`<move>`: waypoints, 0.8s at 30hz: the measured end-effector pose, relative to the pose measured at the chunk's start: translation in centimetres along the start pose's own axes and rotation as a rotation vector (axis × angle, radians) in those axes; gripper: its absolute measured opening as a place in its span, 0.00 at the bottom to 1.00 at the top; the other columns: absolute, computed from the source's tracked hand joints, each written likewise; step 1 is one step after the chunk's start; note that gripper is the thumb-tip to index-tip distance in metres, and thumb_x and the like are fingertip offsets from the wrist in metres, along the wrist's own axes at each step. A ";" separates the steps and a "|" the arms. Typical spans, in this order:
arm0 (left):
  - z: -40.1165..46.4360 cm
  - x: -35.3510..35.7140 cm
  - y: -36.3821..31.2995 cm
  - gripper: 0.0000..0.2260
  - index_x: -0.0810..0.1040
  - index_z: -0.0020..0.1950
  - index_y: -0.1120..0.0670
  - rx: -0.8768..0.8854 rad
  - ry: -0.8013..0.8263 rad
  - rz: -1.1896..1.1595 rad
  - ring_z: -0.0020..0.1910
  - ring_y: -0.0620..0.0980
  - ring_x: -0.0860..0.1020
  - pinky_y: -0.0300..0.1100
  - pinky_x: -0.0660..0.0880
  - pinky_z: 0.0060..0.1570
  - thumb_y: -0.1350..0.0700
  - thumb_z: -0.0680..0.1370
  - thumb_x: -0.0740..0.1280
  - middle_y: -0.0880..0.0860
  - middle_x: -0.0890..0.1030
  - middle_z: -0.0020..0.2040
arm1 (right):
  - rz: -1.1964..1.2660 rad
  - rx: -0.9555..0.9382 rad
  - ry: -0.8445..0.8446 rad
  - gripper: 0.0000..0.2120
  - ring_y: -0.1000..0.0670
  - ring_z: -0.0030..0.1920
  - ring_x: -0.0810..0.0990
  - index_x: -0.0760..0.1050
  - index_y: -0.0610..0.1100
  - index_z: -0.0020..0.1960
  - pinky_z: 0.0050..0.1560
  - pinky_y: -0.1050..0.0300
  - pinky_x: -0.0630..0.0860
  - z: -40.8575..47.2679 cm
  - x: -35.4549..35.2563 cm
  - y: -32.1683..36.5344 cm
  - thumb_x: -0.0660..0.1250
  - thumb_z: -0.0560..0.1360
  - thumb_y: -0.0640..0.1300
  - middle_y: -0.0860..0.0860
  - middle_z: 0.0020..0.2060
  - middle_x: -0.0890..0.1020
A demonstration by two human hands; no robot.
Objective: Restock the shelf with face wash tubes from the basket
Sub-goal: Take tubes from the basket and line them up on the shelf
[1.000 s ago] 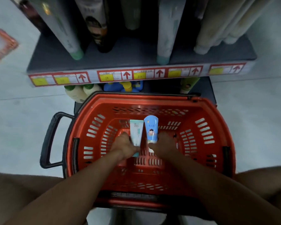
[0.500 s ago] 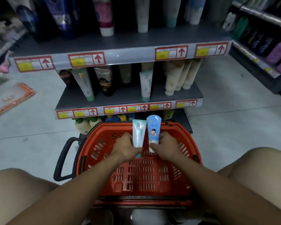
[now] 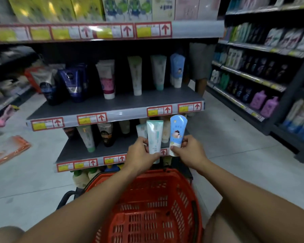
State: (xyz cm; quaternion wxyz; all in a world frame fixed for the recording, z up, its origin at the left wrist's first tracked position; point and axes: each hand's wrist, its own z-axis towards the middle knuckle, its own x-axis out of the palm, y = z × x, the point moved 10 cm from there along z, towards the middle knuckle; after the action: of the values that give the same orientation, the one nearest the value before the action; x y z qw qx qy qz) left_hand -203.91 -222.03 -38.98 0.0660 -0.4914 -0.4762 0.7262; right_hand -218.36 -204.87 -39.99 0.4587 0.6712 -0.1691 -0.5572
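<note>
While both tubes are held up off the basket [image 3: 147, 213], the relation that matters is tube to shelf:
Left hand [image 3: 142, 153]: fingers curled round the lower part of the pale green tube [image 3: 154, 135].
Right hand [image 3: 189, 151]: pinches the lower end of the blue tube [image 3: 177, 132].
Long axis: both near upright, cap ends down in the hands, flat crimped ends up.
Way to go: the middle shelf [image 3: 123, 104] lies above and beyond both hands; matching tubes stand at its right end.
Nearer hand: the right, I judge, for the shelved blue tube [image 3: 177, 71]; the shelved green tube [image 3: 158, 71] stands just left of it.
</note>
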 end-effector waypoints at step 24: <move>14.3 -5.3 -15.9 0.22 0.73 0.58 0.49 0.152 -0.216 -0.049 0.45 0.42 0.81 0.37 0.77 0.39 0.48 0.71 0.79 0.42 0.81 0.45 | 0.031 -0.187 -0.192 0.20 0.52 0.45 0.84 0.73 0.49 0.56 0.47 0.46 0.83 15.3 -10.6 9.5 0.77 0.70 0.51 0.52 0.48 0.84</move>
State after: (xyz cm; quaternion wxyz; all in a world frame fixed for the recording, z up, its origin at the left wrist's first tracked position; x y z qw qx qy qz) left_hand -218.20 -225.43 -22.56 0.0691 -0.3923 -0.4360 0.8070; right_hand -232.85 -208.56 -25.46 0.5095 0.5663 -0.1698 -0.6252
